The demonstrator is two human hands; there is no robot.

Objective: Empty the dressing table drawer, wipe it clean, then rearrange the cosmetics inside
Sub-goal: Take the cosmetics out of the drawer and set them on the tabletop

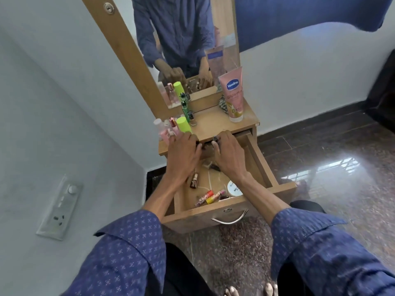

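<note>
The drawer [230, 212] is pulled out in front of me, under the counter [224, 124]. Inside lie a small brown bottle [194, 182], two lip balm sticks [210, 196] and a white jar [234, 189]. My left hand [183, 152] and right hand [227, 152] are both at the back of the drawer, fingers curled on small dark things; what exactly, I cannot tell. On the counter stand a pink tube [234, 95] and a green bottle [184, 124].

"Vaseline" on pink tube [234, 97]
</note>
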